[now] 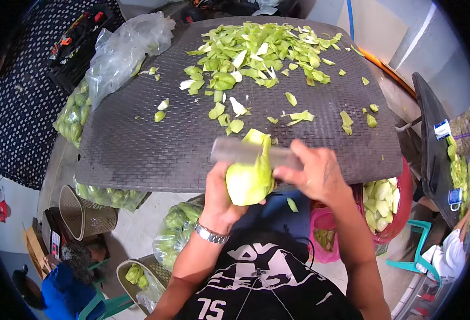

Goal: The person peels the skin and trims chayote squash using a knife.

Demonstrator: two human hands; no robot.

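Note:
My left hand [221,197] is wrapped round a pale green, partly peeled chayote [246,184] near the table's front edge. In my right hand [315,170] is a broad-bladed knife [234,151], smeared by motion. Its blade lies across the top of the chayote, where a strip of peel [266,152] stands up from the flesh. Beyond both hands, a heap of green peelings [261,50] covers the far part of the dark woven-pattern table [139,144]. A small peel piece [292,205] shows just below the table edge, between my arms.
Clear bags of chayotes [176,229] stand by the table's left and front. A red basin [400,213] of peeled chayotes and a pink bag [323,234] are at the right. Two woven bins [80,213] stand left. A person in blue [69,293] is lower left; another person's white clothing [448,256] shows right.

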